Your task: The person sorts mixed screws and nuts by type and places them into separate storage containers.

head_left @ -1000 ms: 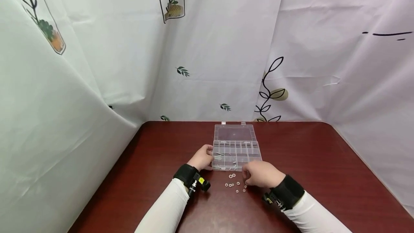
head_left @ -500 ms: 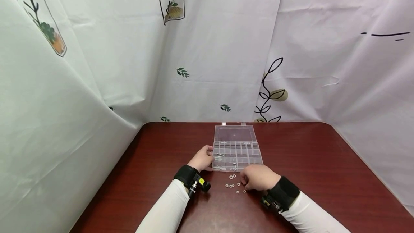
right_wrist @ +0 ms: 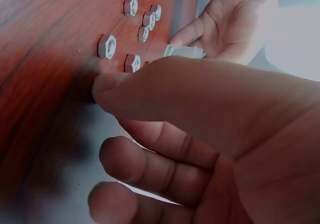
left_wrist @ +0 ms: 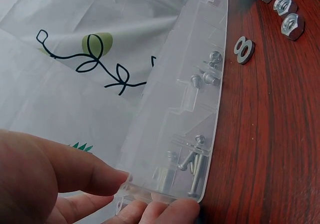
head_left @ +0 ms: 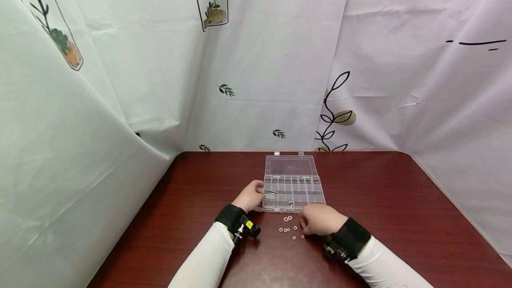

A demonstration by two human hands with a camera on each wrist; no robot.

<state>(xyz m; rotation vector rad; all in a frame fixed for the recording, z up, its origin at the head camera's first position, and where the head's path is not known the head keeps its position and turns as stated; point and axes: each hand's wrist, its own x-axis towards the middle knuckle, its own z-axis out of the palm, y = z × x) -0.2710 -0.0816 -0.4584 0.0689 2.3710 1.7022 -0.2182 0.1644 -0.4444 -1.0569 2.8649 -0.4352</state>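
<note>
A clear plastic compartment box (head_left: 299,194) lies on the table with its lid (head_left: 290,165) folded back. My left hand (head_left: 249,197) grips its left end, thumb on one side and fingers curled at the other. Several screws (left_wrist: 196,170) lie in compartments near that hand. My right hand (head_left: 322,219) is low over the table at the box's front right corner, thumb (right_wrist: 117,91) and index finger down at the surface. I cannot tell if a nut is between them. Several hex nuts (right_wrist: 107,47) and a pair of flat washers (left_wrist: 244,51) lie in front of the box.
The dark red wooden table (head_left: 392,199) ends at a white printed curtain (head_left: 272,57) behind and on the left. Two lid latches (head_left: 277,153) stick up at the far edge. Each wrist wears a black strap (head_left: 350,238) with a small camera.
The right hand has shifted slightly left and closer to the table, and a nut beside its fingertips is now out of sight. The left hand stays on the box.
</note>
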